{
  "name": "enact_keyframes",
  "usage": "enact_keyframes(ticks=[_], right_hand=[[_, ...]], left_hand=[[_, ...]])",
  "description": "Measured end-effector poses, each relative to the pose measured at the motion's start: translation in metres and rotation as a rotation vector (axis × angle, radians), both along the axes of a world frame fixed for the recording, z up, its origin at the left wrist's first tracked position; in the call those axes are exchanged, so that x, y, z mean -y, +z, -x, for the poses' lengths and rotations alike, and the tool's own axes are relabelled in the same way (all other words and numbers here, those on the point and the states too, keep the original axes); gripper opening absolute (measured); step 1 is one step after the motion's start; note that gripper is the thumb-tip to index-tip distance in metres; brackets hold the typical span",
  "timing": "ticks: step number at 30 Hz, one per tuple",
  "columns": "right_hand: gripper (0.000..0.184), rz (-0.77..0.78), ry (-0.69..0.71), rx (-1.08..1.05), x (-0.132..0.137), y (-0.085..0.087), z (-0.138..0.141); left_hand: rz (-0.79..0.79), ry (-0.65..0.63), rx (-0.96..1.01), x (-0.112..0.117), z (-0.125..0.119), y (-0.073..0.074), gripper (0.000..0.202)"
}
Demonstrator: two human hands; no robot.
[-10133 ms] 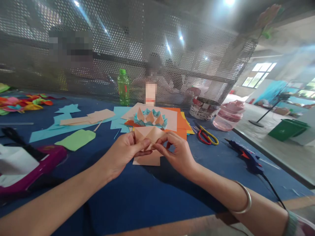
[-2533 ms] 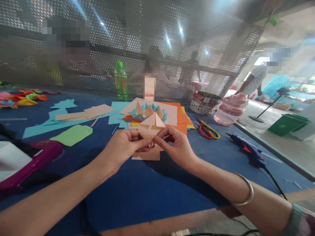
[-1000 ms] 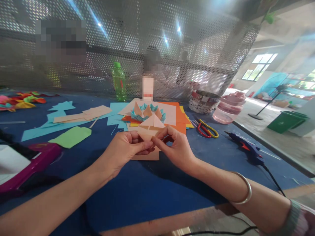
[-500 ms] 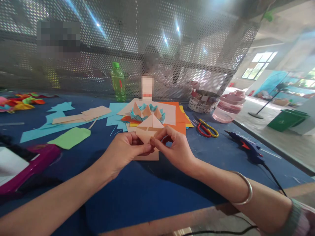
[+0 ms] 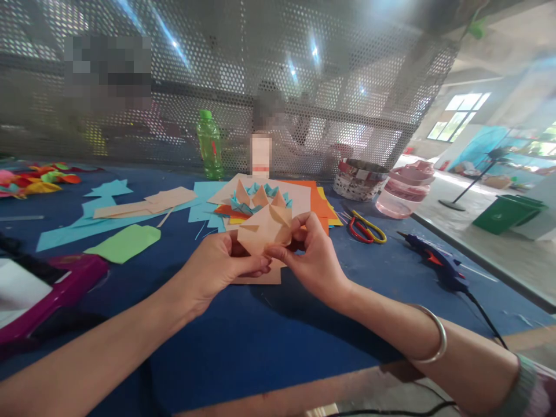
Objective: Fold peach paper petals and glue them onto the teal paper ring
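Both hands pinch one folded peach paper piece (image 5: 266, 230) just above the blue table (image 5: 243, 341). My left hand (image 5: 219, 267) grips its lower left edge with thumb and fingers closed. My right hand (image 5: 313, 262) pinches its right side, with a silver bangle (image 5: 435, 343) on that wrist. A flat peach sheet (image 5: 260, 278) lies under the hands. Behind them sits a blue and peach folded paper flower (image 5: 259, 198) on a stack of orange, white and yellow sheets (image 5: 319, 207).
Red and yellow scissors (image 5: 365, 227) and a blue glue gun (image 5: 434, 265) lie at right. A woven basket (image 5: 358, 180), pink jar (image 5: 403, 195) and green bottle (image 5: 209, 145) stand at the back by a perforated metal screen (image 5: 278, 69). Paper scraps (image 5: 125, 243) and a magenta case (image 5: 52, 289) lie at left.
The peach piece has been turned and opened out from a pointed triangle into a broader, flatter shape. Both hands stay in the same place.
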State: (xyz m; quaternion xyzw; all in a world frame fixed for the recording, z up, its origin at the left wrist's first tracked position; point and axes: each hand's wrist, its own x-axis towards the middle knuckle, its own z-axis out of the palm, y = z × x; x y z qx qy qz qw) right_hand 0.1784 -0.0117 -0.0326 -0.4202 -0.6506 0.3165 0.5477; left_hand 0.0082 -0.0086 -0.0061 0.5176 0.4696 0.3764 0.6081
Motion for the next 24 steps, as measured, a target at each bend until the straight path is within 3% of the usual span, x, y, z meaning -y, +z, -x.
enact_keyframes(ticks=[4,11,19,24], right_hand=[[0.039,0.031,-0.018,0.015,-0.0028,-0.0017,-0.0031],[0.038,0.077,0.072,-0.009,-0.0015,0.0025,-0.0069],[0.064,0.244,0.263,-0.195,-0.0035,0.0039,-0.0018],[0.059,0.254,0.264,-0.212,-0.0038,0.0011,-0.0016]], left_hand=[[0.023,-0.014,0.002,-0.0006,0.0008,-0.0006,0.035],[-0.011,-0.035,-0.004,0.0002,0.0017,0.002,0.039],[-0.12,-0.011,-0.048,-0.0025,0.0001,-0.0014,0.046],[-0.122,-0.012,-0.068,-0.0028,-0.0004,-0.0015,0.052]])
